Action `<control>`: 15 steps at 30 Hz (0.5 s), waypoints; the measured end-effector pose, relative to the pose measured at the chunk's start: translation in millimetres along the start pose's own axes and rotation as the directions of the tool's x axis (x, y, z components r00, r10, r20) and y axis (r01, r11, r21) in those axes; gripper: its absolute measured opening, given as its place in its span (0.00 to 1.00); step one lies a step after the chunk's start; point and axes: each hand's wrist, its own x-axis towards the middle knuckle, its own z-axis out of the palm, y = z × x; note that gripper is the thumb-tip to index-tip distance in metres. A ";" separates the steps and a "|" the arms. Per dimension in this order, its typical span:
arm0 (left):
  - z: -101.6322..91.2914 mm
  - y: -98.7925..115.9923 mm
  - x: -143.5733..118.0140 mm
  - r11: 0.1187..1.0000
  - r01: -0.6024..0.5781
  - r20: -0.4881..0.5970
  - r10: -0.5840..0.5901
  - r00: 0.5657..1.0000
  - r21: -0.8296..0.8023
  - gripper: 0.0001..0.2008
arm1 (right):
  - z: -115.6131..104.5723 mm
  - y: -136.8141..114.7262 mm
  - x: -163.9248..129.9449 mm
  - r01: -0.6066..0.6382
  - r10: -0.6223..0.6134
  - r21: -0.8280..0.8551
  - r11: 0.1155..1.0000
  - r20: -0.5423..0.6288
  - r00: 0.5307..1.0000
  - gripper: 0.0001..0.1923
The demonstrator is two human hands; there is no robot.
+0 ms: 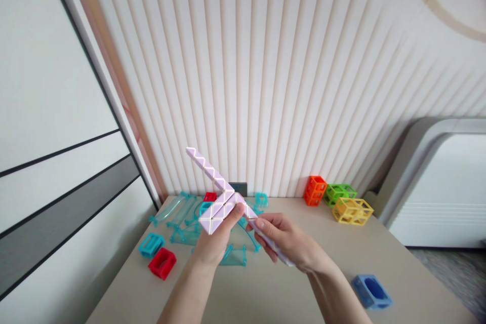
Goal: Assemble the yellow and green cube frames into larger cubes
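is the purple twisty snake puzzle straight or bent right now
Bent. The purple snake puzzle folds near the left hand: one run rises up-left, another doubles back beside it, and a third slants down into the right hand.

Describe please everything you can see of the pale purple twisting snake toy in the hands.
The snake toy is a chain of wedge-shaped segments, pale lilac with white edges, seemingly glossy plastic. It is held in the air above the table, folded: one straight arm rises up and left to a free tip, and a short doubled part sits in the left hand. Another run slants down right through the right hand, partly hidden. Only the hands touch it.
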 end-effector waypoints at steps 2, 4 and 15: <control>0.6 1.5 -1.8 0.999 -0.019 0.006 0.018 1.000 0.035 0.14 | -2.1 -4.5 -4.1 0.078 -0.079 -0.144 0.987 -0.005 0.997 0.29; 2.1 1.3 -2.9 0.998 -0.031 -0.011 0.031 0.999 0.061 0.16 | -1.4 -9.3 -8.5 0.120 -0.135 -0.281 0.952 -0.036 0.990 0.30; 8.1 3.4 -5.2 0.999 -0.036 -0.037 0.035 0.999 -0.024 0.14 | 16.3 -5.9 -18.5 0.084 -0.317 -0.674 0.734 -0.231 0.920 0.16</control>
